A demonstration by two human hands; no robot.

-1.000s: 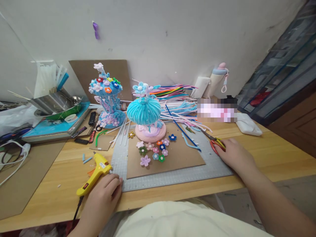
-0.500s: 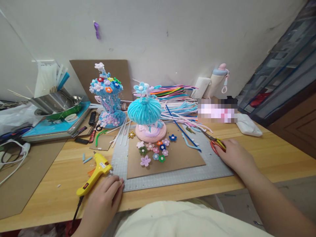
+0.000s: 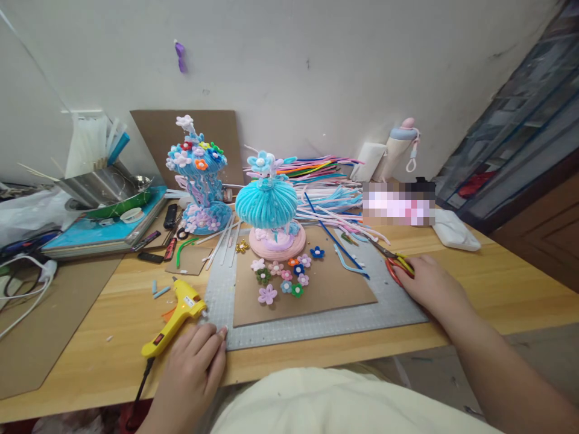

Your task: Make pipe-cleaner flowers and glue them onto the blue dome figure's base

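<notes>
Loosely curled, my left hand (image 3: pixel 199 355) rests at the table's front edge, beside the yellow hot glue gun (image 3: pixel 174 316) and the mat's corner; nothing shows in its fingers. At the mat's right side my right hand (image 3: pixel 429 280) is closed on the handles of scissors (image 3: pixel 398 265), blades pointing away and left. Between the hands, several small pipe-cleaner flowers (image 3: pixel 286 275) lie on a cardboard sheet (image 3: pixel 335 295). Behind them a turquoise domed pipe-cleaner piece (image 3: pixel 266 202) stands on a round pink base (image 3: pixel 278 248), topped with a blue flower.
A grey cutting mat (image 3: pixel 280 334) lies beneath the cardboard. A second flower-covered pipe-cleaner piece (image 3: pixel 199 163) stands back left, near a metal bowl (image 3: pixel 102 187) on books. Bundled pipe cleaners (image 3: pixel 316 196) lie behind. A bottle (image 3: pixel 398 150) and white packet (image 3: pixel 456 230) are at right.
The whole view has shifted slightly. Both hands stay in place, and nothing on the table has moved.
</notes>
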